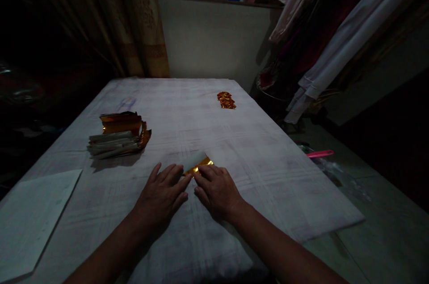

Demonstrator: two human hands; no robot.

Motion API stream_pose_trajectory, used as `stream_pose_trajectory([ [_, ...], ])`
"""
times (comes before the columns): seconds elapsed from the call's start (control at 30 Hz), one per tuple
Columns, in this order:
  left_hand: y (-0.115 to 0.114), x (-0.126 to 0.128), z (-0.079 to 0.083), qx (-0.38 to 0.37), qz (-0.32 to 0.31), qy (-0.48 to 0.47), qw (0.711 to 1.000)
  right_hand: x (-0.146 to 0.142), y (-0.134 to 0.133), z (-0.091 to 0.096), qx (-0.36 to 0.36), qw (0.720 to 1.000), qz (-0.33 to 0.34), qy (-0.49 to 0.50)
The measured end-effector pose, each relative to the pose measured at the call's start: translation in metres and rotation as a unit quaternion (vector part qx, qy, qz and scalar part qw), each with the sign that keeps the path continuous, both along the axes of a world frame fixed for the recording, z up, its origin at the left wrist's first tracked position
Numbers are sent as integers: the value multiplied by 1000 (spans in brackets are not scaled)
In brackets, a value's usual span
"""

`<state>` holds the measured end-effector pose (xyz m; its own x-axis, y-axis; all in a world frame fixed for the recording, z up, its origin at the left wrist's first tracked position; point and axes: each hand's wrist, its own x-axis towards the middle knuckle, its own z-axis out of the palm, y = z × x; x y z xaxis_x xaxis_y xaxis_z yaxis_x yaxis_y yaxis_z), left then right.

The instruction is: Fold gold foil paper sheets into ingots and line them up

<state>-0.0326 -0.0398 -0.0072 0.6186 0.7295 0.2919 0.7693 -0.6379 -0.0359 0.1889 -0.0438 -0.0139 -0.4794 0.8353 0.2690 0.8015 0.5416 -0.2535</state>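
A sheet of gold foil paper (200,164), partly folded so its pale back shows along the far side, lies flat on the table in front of me. My left hand (163,190) rests at its left end, fingers spread and pressing down. On the near right part of the foil paper sits my right hand (217,188), fingertips laid on it with the fingers stretched out. To the left stands a stack of gold foil papers (114,143) with grey-white backs. A few folded gold foil pieces (226,100) lie together toward the far right.
A pale checked cloth (187,109) covers the table. A white paper or board (36,217) lies at the left edge. Curtains (134,20) hang behind at left, clothes (321,51) at right. On the floor is a pink-handled item (320,154) beside clear plastic.
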Motion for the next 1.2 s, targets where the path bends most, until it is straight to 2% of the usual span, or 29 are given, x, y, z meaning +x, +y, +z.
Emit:
stream_pose_trajectory([
  [0.27, -3, -1, 8, -26, 37, 1, 999, 0, -2, 1, -6, 1000, -5, 2],
  [0.5, -1, -10, 12, -25, 45, -3, 999, -2, -1, 3, -11, 1000, -9, 5],
  [0.67, -4, 11, 19, -20, 52, -28, 998, -3, -2, 5, -19, 1000, -19, 8],
  [0.8, -5, 31, 19, -42, 21, -40, 998, -2, -2, 4, -18, 1000, -16, 12],
  [0.97, -1, 33, 14, -58, 24, -18, 998, -1, -2, 3, -12, 1000, -11, 16],
  [1.2, 2, 34, 17, -74, 36, 6, 997, -1, -2, -1, 17, 1000, -8, 20],
])
